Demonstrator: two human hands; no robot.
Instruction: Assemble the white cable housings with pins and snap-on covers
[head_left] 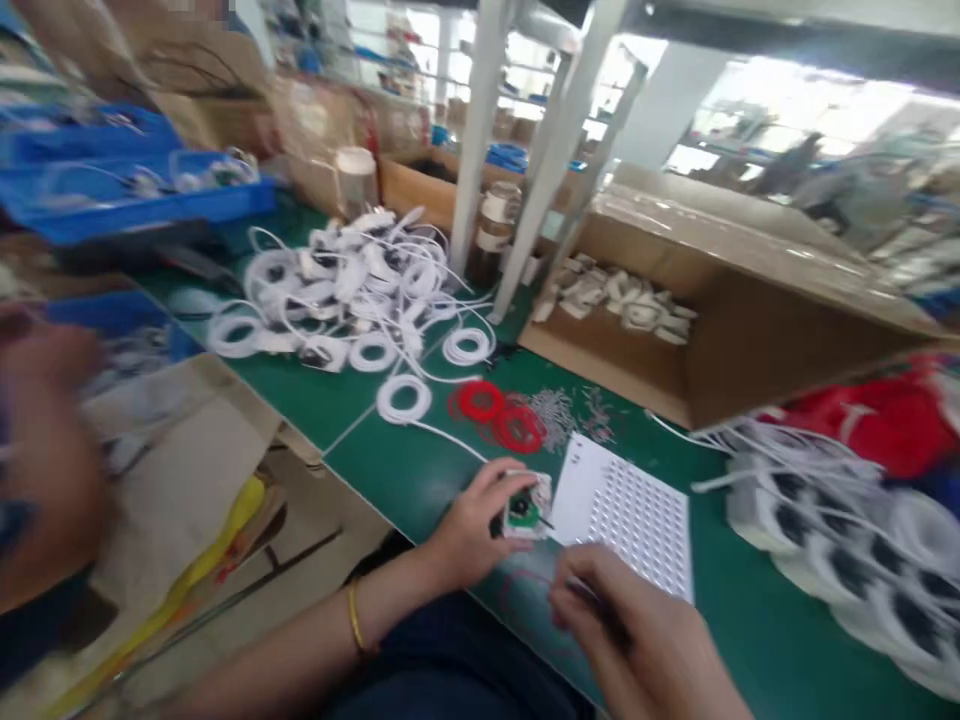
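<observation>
My left hand [476, 525] is closed round a small white plastic housing [546, 490] at the table's front edge. A green circuit board [523, 515] with a dark round part shows in the housing's open side, and a white cable runs from it to a coil [403, 400]. To the right, my right hand [630, 620] is curled and somewhat blurred. Something thin and dark lies between its fingers, too unclear to name. Beside the housing lies a white sheet [637, 520] with rows of small round pieces.
Red wire rings [499, 415] and a pile of small metal pins [559, 415] lie ahead. White cabled units [352, 280] heap behind them. A cardboard box [675, 370] holds white parts. More units [832, 560] stand right. Another person's arm [52, 450] is at left.
</observation>
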